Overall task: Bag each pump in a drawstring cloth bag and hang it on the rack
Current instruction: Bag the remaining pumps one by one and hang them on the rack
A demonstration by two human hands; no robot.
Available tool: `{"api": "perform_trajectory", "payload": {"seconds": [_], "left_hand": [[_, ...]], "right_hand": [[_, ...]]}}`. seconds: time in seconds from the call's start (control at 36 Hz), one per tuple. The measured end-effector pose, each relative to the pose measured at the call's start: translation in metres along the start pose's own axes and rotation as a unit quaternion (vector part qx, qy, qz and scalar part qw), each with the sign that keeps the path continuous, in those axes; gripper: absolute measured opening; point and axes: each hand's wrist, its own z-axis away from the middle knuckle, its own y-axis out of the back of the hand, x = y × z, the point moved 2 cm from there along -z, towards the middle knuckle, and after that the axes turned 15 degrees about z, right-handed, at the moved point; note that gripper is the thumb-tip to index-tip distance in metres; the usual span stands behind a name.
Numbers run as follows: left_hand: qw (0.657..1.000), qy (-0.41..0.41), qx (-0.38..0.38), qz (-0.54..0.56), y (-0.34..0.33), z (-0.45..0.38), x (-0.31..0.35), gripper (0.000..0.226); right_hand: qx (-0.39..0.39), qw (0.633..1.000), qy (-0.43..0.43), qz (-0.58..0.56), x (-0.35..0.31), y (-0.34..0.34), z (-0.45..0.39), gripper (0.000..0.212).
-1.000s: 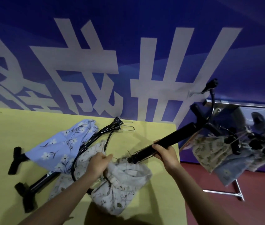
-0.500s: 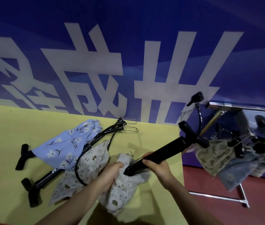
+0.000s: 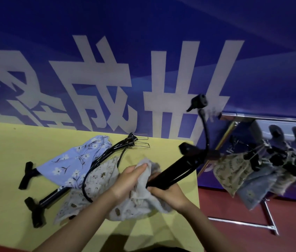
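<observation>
Left hand (image 3: 128, 180): grip clamped on bag (image 3: 140, 200) mouth | Right hand (image 3: 167, 194): grip clamped on pump (image 3: 176, 171) barrel, just right of left grip | Change: pump end now deeper in bag, barrel steeper, hose (image 3: 204, 128) risen | Beyond grips: bagged pumps on worktop (image 3: 7, 142); rack (image 3: 234, 117) right.

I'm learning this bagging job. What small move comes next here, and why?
Probably push the pump deeper into the bag: the right hand grips its barrel, only the lower end is inside the mouth that the left hand holds.
</observation>
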Motion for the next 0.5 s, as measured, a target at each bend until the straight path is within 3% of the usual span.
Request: {"api": "perform_trajectory", "payload": {"seconds": [0.08,0.14,0.22,0.36,0.5], "left_hand": [[1.0,-0.027,0.002,0.007,-0.005,0.006,0.01,0.023],[0.999,-0.035,0.005,-0.003,-0.002,0.01,0.013,0.025],[0.997,-0.03,-0.049,0.045,0.005,0.014,0.008,0.027],[0.988,-0.022,-0.072,0.136,0.007,0.022,0.01,0.029],[0.981,-0.042,-0.053,0.18,-0.003,0.027,0.02,0.036]], "right_hand": [[-0.027,0.999,-0.006,0.046,0.006,-0.008,0.012,0.01],[-0.023,0.997,-0.006,0.072,0.006,-0.01,0.017,0.027],[0.007,0.99,-0.01,0.137,0.009,-0.01,0.021,0.053],[0.06,0.984,0.018,0.165,-0.004,-0.005,0.023,0.008],[0.064,0.985,0.042,0.154,-0.005,-0.011,0.027,0.008]]}}
